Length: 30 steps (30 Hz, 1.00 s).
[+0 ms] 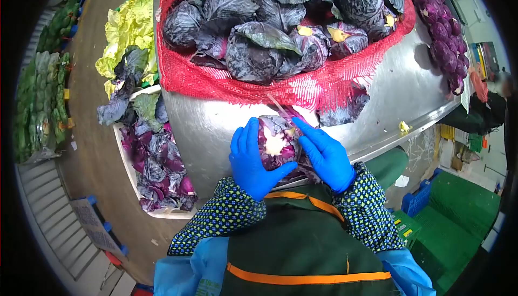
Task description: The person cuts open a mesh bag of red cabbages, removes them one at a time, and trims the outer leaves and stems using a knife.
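Note:
A trimmed red cabbage, its pale cut stem facing up, rests low over the steel table's near edge. My left hand in a blue glove wraps its left side, thumb across the near side. On the opposite side, my right hand, also gloved in blue, is closed with its fingers against the cabbage. A narrow pale blade of what looks like a knife sticks out beyond the right fingertips; its handle is hidden. Purple leaves lie partly beneath the right hand.
A red mesh sack of untrimmed cabbages covers the far part of the steel table. Trimmed cabbages are piled at right. A white bin of purple leaves stands at left, near yellow-green leaves. Green crates sit lower right.

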{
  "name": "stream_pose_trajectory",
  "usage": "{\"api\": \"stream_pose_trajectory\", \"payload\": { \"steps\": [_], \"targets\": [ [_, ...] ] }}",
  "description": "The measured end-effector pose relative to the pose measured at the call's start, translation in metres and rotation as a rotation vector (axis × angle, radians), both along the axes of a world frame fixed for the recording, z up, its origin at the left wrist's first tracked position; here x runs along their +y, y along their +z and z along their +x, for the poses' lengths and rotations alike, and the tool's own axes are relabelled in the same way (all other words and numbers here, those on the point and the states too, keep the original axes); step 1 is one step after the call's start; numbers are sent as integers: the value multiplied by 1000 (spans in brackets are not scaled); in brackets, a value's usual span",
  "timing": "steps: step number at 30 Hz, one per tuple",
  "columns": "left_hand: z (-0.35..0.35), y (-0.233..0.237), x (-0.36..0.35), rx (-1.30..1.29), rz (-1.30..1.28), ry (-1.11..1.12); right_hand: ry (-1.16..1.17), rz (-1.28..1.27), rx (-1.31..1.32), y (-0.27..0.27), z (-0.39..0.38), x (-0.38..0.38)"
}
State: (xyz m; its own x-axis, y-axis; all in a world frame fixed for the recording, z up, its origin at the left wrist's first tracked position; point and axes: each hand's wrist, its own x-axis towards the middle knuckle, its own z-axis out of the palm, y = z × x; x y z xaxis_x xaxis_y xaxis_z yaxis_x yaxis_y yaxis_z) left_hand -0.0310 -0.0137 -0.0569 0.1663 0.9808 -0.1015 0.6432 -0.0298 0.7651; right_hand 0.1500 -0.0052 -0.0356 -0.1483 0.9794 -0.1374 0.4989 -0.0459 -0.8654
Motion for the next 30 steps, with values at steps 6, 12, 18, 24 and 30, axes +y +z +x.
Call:
{"api": "stream_pose_trajectory", "payload": {
  "steps": [6,12,18,24,30],
  "targets": [
    [15,-3,1,124,72,-12,-14,-366,-18,-36,12,11],
    [20,1,-5,106,146,-61,-174,-376,15,-78,47,24],
    [-28,22,-18,-54,78,-67,-152,-25,62,-32,18,28],
    [-39,-11,11,16,43,-59,-420,-391,416,19,28,63],
    [-58,-53,33,-243,-532,280,-209,-875,446,-18,1,-10]
  ]
}}
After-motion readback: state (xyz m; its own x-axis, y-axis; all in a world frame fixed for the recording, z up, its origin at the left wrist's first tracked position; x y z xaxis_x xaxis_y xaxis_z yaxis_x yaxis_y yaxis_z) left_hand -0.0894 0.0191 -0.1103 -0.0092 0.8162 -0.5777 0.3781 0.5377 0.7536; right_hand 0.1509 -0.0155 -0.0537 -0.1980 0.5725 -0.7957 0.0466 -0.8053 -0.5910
